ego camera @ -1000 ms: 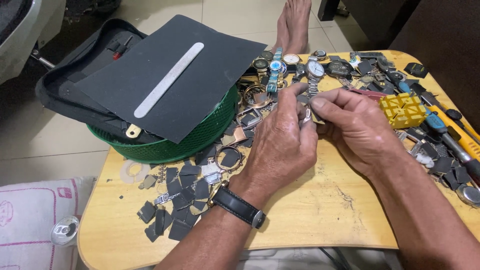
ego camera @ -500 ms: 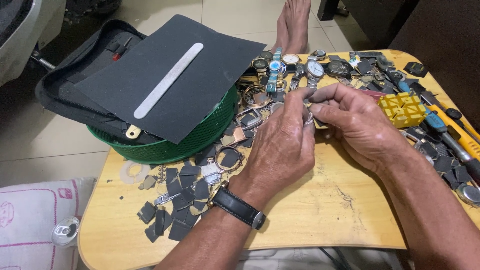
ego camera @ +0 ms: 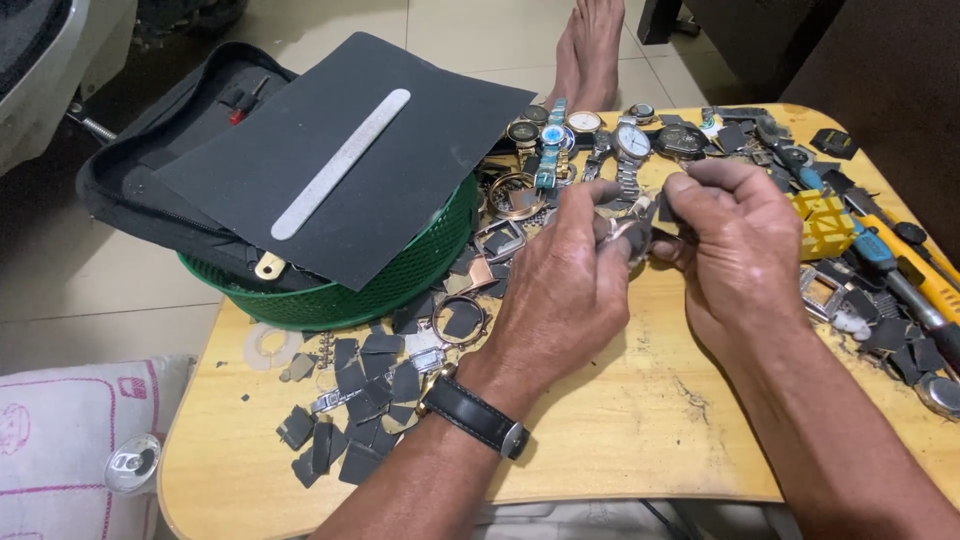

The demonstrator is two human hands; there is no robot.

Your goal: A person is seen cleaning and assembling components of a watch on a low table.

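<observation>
1. The left hand hovers over the wooden table, knuckles up, its fingers curled together and pinching a small metal watch part at their tips. A black wristwatch is strapped on its wrist.

2. The right hand sits just beside the left, fingertips nearly meeting it. Its thumb and forefinger are pressed together on a small dark scrap held against the same watch part; what kind of scrap it is cannot be told.

3. The watch part is between the two hands, lifted off the table, mostly hidden by the fingers.

4. Just beyond the fingertips lies a row of wristwatches, some with metal bands, one with a blue band.

5. To the outer side of the right hand stands a yellow plastic block, and past it lie screwdrivers with blue and yellow handles among loose dark pieces.

6. To the outer side of the left hand is a green mesh basket, holding a black zip case. A dark sheet rests over it, with a long metal file lying on top.

7. Near the left wrist, many small dark cut squares are scattered with watch cases and rings.

8. Beyond the table, a bare foot rests on the tiled floor.
</observation>
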